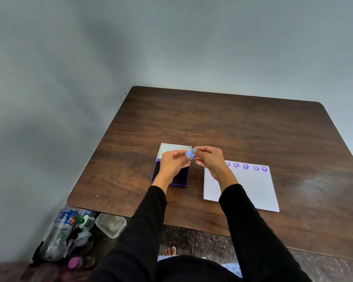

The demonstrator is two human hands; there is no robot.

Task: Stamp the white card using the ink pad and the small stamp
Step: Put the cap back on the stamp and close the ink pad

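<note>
A small light-blue stamp [190, 154] is held up between the fingertips of both hands, above the table. My left hand [172, 162] pinches it from the left and hovers over the open ink pad [181, 178], a purple case with a dark pad and its pale lid [169, 149] raised at the back. My right hand [209, 159] pinches the stamp from the right. The white card [251, 186] lies to the right of the pad, with a row of several purple smiley prints [245, 166] along its far edge; my right wrist hides the card's near-left part.
The dark wooden table [232, 127] stands against a grey wall. On the floor at the left, under the table's corner, lie plastic bottles [63, 226], a clear plastic tub [110, 224] and a purple-capped jar [74, 262]. A bare foot [169, 251] shows below the table edge.
</note>
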